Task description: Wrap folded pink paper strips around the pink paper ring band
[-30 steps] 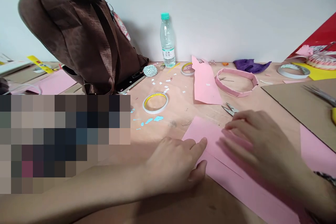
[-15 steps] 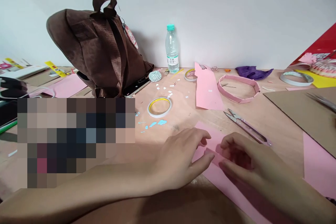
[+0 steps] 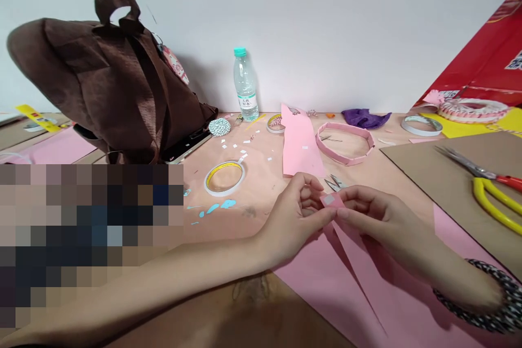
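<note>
My left hand [image 3: 299, 215] and my right hand [image 3: 377, 215] meet over the near middle of the table. Thumbs and fingers of both pinch a small pink paper piece [image 3: 335, 202], which carries a whitish square, perhaps tape. Beneath them lies a larger pink paper sheet [image 3: 314, 283], with a long narrow slit or edge running toward me. Just beyond my fingers, only the blades of the thread snips [image 3: 335, 182] show; my right hand hides their handles. A folded pink paper ring [image 3: 346, 159] and a cut pink sheet [image 3: 299, 141] lie farther back.
Left of my hands is a tape roll [image 3: 209, 184]. A brown backpack [image 3: 118, 87], string ball [image 3: 219, 127] and water bottle [image 3: 245, 87] stand toward the wall. At right, yellow-handled scissors [image 3: 485, 201] rest on cardboard [image 3: 420, 160]. A blurred patch covers the left side.
Both hands have come together and now hold the pink paper piece up with its whitish square showing. The view has swung right, bringing the yellow-handled scissors fully in and my bracelet into sight.
</note>
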The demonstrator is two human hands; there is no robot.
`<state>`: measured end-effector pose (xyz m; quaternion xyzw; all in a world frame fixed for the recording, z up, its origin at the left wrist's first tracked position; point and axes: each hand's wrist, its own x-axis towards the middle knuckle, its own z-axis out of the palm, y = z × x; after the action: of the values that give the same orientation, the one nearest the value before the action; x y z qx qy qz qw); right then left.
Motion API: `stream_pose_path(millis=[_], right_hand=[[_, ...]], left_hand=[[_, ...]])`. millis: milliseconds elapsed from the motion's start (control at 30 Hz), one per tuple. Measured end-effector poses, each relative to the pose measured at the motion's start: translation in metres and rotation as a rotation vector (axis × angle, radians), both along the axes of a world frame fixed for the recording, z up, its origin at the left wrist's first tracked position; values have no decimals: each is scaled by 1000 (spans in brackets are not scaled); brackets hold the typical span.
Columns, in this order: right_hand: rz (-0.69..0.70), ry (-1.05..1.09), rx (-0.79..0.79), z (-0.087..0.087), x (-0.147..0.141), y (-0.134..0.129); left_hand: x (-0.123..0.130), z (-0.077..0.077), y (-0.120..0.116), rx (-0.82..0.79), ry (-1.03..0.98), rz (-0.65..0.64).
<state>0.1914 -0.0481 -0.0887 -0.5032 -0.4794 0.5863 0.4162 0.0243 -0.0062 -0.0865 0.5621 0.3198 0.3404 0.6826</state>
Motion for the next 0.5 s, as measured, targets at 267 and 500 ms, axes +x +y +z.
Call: stream_pose_path(millis=[267, 500], right_hand=[[23, -185, -29, -2, -1, -1], [-19, -305, 77, -1, 4, -4]], left_hand=[[-10, -5, 8, 123, 79, -57], [-11, -2, 7, 742, 149, 71]])
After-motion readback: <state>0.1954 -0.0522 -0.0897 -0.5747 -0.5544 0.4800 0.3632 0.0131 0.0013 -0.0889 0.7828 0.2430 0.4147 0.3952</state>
